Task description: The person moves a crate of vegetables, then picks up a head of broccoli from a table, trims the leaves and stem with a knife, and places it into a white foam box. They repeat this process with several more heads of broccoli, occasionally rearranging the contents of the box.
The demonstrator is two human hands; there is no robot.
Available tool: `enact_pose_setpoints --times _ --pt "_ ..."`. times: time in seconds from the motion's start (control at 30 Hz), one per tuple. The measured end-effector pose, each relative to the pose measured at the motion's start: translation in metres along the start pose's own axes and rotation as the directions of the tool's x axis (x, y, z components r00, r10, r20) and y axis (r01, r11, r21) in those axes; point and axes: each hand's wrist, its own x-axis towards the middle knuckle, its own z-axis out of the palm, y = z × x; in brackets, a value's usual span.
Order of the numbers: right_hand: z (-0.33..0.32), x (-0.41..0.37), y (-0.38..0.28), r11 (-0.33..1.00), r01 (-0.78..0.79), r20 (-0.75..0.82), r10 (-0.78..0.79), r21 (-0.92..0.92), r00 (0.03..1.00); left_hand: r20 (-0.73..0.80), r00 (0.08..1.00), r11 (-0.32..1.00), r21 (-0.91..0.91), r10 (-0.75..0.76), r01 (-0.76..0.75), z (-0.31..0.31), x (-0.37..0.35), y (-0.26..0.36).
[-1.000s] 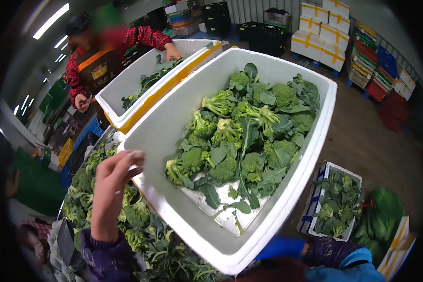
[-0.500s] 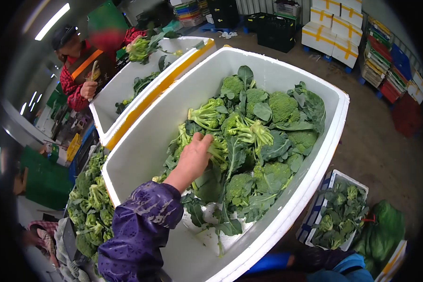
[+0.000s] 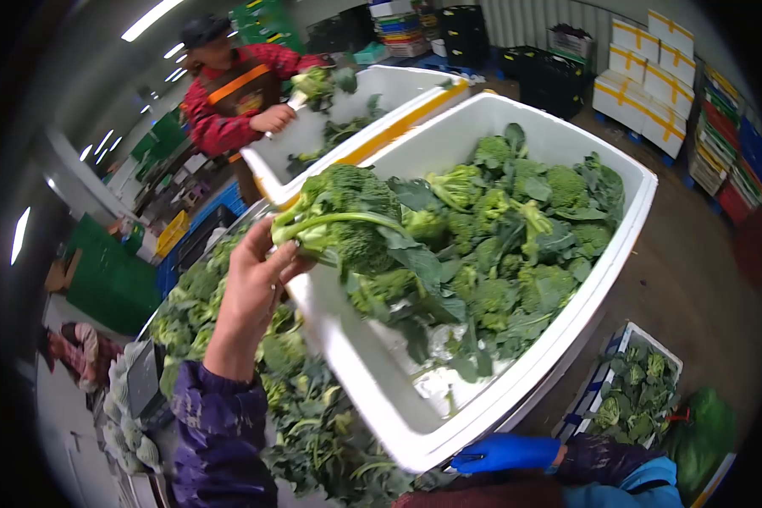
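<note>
My left hand, bare below a purple sleeve, is closed round the stem of a broccoli head above the near left rim of a large white foam box. Long leaves hang from the head into the box. Many broccoli heads fill the far and right part of the box. My right hand, in a blue glove, is closed by the box's near rim; a small dark thing shows at its fingers, too small to name.
A loose heap of broccoli lies left of the box. Behind is a second foam box, where a co-worker in red holds broccoli. A smaller broccoli crate stands at lower right, with stacked white boxes at the back right.
My left hand has come up and left out of the box with a broccoli head in it. My right hand now shows more fully by the rim. The view has shifted.
</note>
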Motion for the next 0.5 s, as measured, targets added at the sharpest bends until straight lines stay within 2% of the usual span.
enact_pose_setpoints --times 0.03,0.1,0.13,0.17,0.2,0.23,0.27,0.3,0.33,0.37,0.5 --pt "0.01 0.003 -0.007 1.0 0.003 0.019 -0.002 -0.02 1.0 -0.034 0.999 0.999 -0.048 -0.015 0.013 -0.019 -0.022 -0.004" --pt "0.032 0.011 -0.016 0.983 -0.115 -0.084 0.128 0.141 0.988 -0.168 0.985 0.99 -0.14 -0.044 0.021 -0.045 -0.069 -0.016" --pt "0.035 0.02 -0.03 0.936 -0.33 -0.02 0.335 0.126 0.942 -0.189 0.98 0.971 -0.239 -0.07 0.023 -0.052 -0.093 -0.023" --pt "0.042 0.027 -0.042 0.952 -0.255 -0.041 0.266 0.168 0.963 -0.206 0.973 0.942 -0.336 -0.1 0.026 -0.062 -0.118 -0.033" --pt "0.053 0.038 -0.047 0.924 -0.237 -0.078 0.271 0.299 0.959 -0.204 0.969 0.894 -0.447 -0.14 0.034 -0.093 -0.144 -0.082" --pt "0.064 0.048 -0.052 0.88 -0.212 -0.115 0.285 0.425 0.952 -0.233 0.966 0.965 -0.257 -0.115 0.053 -0.109 -0.174 -0.108" --pt "0.07 0.054 -0.071 0.869 -0.113 -0.161 0.214 0.482 0.963 -0.262 0.961 0.995 -0.056 -0.089 0.077 -0.124 -0.203 -0.133" --pt "0.075 0.06 -0.09 0.845 -0.015 -0.211 0.151 0.534 0.966 -0.244 0.967 0.976 0.187 -0.066 0.114 -0.113 -0.226 -0.127" --pt "0.083 0.069 -0.093 0.797 0.068 -0.253 0.108 0.6 0.962 -0.226 0.973 0.897 0.42 -0.043 0.137 -0.101 -0.249 -0.121" --pt "0.085 0.076 -0.097 0.811 0.052 -0.25 0.118 0.582 0.961 -0.178 0.98 0.911 0.386 -0.084 0.149 -0.085 -0.268 -0.101" --pt "0.091 0.097 -0.129 0.767 0.094 -0.261 0.098 0.635 0.96 -0.193 0.962 0.975 0.07 -0.194 0.211 -0.084 -0.312 -0.141"
